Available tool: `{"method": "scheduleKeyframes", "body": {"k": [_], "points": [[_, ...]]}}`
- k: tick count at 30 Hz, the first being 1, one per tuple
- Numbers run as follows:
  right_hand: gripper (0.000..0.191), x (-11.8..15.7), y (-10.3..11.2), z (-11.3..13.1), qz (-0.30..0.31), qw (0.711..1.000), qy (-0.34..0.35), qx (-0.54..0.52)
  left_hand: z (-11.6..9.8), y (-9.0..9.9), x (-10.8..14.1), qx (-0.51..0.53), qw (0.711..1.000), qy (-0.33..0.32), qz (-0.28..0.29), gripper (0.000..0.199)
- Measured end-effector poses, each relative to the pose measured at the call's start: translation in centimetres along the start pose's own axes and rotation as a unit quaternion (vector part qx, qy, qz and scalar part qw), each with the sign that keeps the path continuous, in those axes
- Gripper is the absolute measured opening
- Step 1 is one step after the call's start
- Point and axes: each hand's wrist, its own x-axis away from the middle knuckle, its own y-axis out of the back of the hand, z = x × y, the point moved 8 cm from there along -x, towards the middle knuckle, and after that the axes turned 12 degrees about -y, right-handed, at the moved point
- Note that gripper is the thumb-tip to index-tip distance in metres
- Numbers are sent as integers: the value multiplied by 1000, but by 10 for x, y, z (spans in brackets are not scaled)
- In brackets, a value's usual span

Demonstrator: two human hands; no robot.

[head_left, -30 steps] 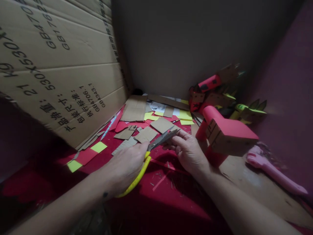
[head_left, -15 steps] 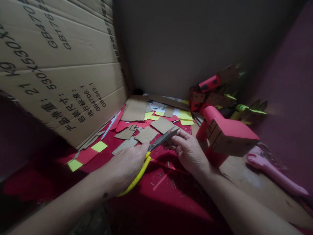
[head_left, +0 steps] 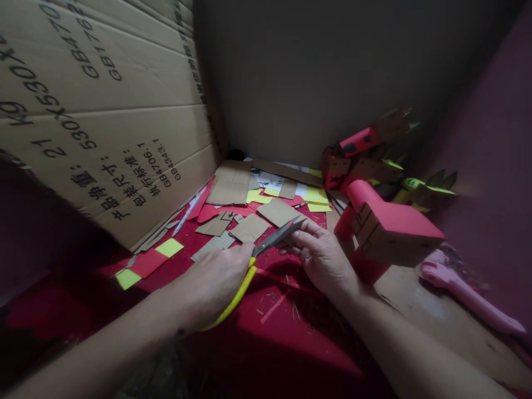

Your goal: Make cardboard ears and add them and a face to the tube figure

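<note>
Left hand (head_left: 216,282): closed around yellow-handled metal scissors (head_left: 271,241), blades angled above the dark red cloth (head_left: 291,343) toward the right hand (head_left: 324,255), whose thumb and fingers pinch what looks like a small brown cardboard piece (head_left: 288,239), mostly hidden behind the blades. Step in hand, as I judge it: trimming that piece, calling for a steady pinch and fingertips clear of the cutting line. Nearby: a flat tan cardboard square (head_left: 249,228); rightward, a blocky red-topped cardboard model (head_left: 393,230).

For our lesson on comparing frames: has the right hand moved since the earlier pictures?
No, not visibly: the right hand keeps its place relative to the red-topped box, shifting neither way.
</note>
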Motion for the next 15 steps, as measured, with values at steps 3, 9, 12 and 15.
{"method": "scheduleKeyframes", "body": {"k": [3, 9, 12, 15], "points": [[5, 1, 1, -1, 1, 1000, -1, 2, -1, 2, -1, 3, 1000, 7, 10, 24], [4, 0, 1, -2, -1, 1000, -3, 1, -7, 10, -2, 19, 1000, 5, -2, 25], [3, -1, 2, -2, -2, 1000, -3, 1, -6, 11, -1, 40, 999, 5, -21, 22], [2, -1, 2, -2, -4, 1000, -3, 2, -3, 6, -1, 40, 999, -1, -22, 22]]}}
